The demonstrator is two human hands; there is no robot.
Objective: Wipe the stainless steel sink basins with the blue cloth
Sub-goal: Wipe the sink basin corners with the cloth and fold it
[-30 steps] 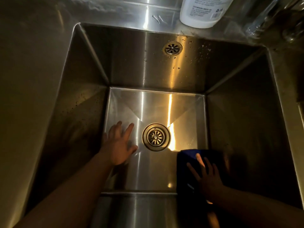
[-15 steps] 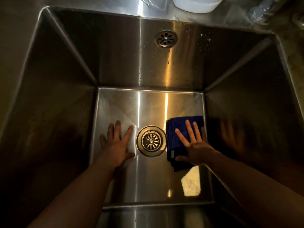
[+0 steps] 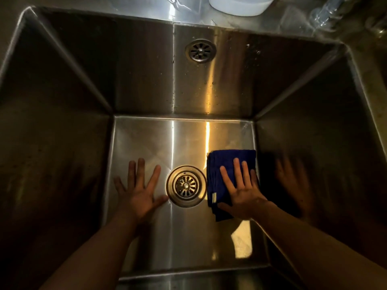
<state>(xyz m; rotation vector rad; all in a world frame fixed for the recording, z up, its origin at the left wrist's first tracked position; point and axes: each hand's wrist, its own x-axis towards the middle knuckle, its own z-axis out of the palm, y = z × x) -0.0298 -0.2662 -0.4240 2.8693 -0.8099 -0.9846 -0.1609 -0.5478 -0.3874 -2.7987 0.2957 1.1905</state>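
Note:
I look straight down into a deep stainless steel sink basin (image 3: 146,139). A folded blue cloth (image 3: 222,164) lies flat on the basin floor, just right of the round drain (image 3: 186,186) and against the right wall. My right hand (image 3: 240,191) presses flat on the cloth with fingers spread. My left hand (image 3: 140,189) rests flat on the bare floor left of the drain, fingers apart, holding nothing. The right wall shows a blurred reflection of my right hand.
An overflow grille (image 3: 200,51) sits high on the back wall, with water drops beside it. A white plastic bottle (image 3: 238,5) stands on the ledge behind the basin. Clear crumpled plastic (image 3: 326,11) lies at the top right.
My right hand has slid the cloth from the near right corner forward along the right wall to beside the drain. My left hand has stayed in place. The view has closed in.

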